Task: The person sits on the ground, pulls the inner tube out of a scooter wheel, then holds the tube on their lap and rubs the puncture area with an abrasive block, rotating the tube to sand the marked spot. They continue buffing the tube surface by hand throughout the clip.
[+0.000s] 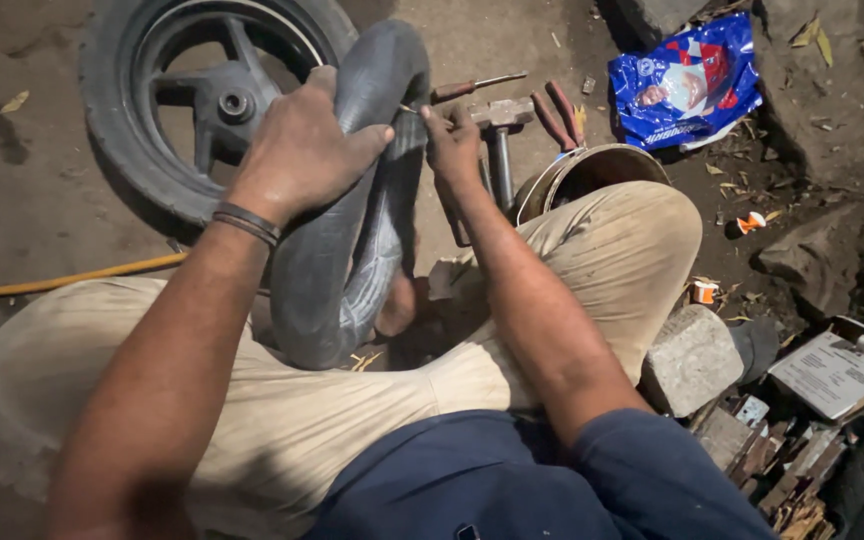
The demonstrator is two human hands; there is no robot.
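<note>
A black rubber inner tube (pixel 352 250) stands looped between my knees. My left hand (pixel 297 150) grips its upper part, fingers wrapped over the rubber. My right hand (pixel 452 145) pinches a small thin tool against the tube's top right side; the tip is too small to make out. Behind the tube lies a black scooter wheel (pixel 202 100) with its tyre on, flat on the dirt floor.
A hammer (pixel 499 130), a screwdriver (pixel 472 88) and red-handled pliers (pixel 562 112) lie beyond my right hand. A round metal bowl (pixel 592 165) sits by my right knee. A blue plastic bag (pixel 687 80), a yellow hose (pixel 62 280), a stone block (pixel 692 355) and a box of scraps (pixel 812 420) surround me.
</note>
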